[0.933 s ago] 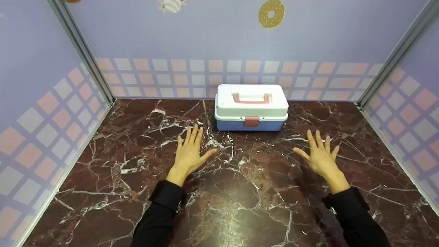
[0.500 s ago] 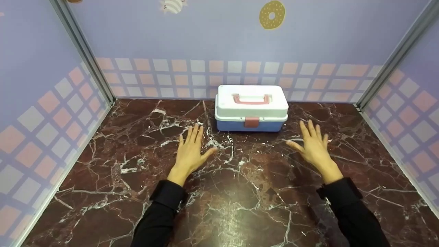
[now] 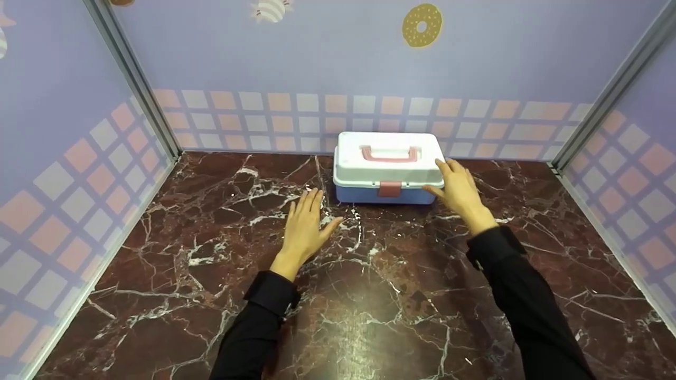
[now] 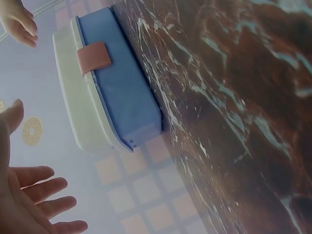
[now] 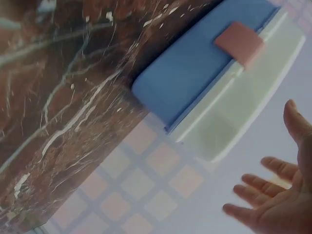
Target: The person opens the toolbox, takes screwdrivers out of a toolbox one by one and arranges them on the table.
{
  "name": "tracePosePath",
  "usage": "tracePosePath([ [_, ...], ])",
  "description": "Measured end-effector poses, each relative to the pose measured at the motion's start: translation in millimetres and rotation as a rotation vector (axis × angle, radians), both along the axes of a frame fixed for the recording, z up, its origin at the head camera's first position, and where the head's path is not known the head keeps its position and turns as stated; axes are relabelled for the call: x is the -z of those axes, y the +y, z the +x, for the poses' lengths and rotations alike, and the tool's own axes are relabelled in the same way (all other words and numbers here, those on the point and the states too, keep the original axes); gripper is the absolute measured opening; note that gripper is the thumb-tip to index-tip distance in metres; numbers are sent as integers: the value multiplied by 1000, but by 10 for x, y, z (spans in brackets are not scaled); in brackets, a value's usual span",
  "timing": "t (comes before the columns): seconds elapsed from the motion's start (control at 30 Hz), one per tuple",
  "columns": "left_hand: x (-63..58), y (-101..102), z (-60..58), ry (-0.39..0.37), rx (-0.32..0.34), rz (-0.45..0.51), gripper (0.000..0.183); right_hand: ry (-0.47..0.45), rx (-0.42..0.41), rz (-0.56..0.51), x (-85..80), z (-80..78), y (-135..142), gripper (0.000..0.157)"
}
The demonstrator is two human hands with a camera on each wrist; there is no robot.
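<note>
**Both hands near the toolbox, neither with a hold on it**

The white-and-blue toolbox (image 3: 364,173) sits upright near the back wall (image 3: 338,63), at the far side of the marbled desk (image 3: 359,306). Its lid is down, with the pink latch (image 3: 390,189) over the front seam and the pink handle (image 3: 391,158) apparently folded flat on top.

The right grip (image 3: 458,190) is at the box's right front corner, thumb apart and fingers slightly bent. From the head its fingertips overlap that corner, but both wrist views show a gap — so it seems to hold nothing. The left grip (image 3: 303,227) is spread too, fingers long and thumb out, holding nothing, just short of the box's left front corner.

The step in hand looks like the approach: right side nearly there, left side trailing. The next move, as I judge it, calls for evening the two up — left forward and inward, right settled on its end — before any pressure, lest a one-sided push skew the box.
</note>
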State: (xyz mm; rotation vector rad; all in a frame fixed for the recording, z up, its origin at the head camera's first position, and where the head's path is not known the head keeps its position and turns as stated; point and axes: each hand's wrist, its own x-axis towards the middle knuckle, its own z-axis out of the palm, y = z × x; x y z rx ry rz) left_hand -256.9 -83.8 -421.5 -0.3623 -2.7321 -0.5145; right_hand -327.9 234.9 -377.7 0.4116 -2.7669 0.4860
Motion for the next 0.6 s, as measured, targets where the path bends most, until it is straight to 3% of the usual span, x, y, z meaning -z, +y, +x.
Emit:
tracePosePath([
  [0.2,5,103,-87,122,29,73,64,-66,-22,73,12,-185,-74,64],
  [0.4,-45,223,-169,178,60,69,58,-184,-15,125,8,-291,-155,64],
  [0.6,-118,315,-224,226,102,48,54,-167,-5,150,2,-346,-218,59],
])
